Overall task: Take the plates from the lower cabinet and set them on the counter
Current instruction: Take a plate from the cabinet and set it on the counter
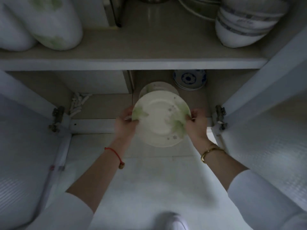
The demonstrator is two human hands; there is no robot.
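Two grips: the left grip and the right grip each pinch the rim of the same plate on opposite sides, fingers curled round the edge.
Plate in hand: white and glazed, with pale green leaves and small star flowers. A second rim seems to show under its near edge, so there may be more than one; I cannot tell.
Where it is: in the air at the mouth of the lower cabinet, over the front sill, touching nothing but the hands. No table is in view.
Handling, as a judgement: stiff, brittle ceramic with a smooth and probably slippery glaze, moderately heavy. Two opposite points of the rim look like the sound place to hold it, kept level and clear of the shelf edge above.
Which way it faces: eating side up toward the camera, close to level. It is round, so it has no long axis; the line between the grips runs left to right.
Behind it: a stack of matching plates on the cabinet floor.
Farther back: blue-and-white bowls, right of that stack.
Sides: both cabinet doors stand open.
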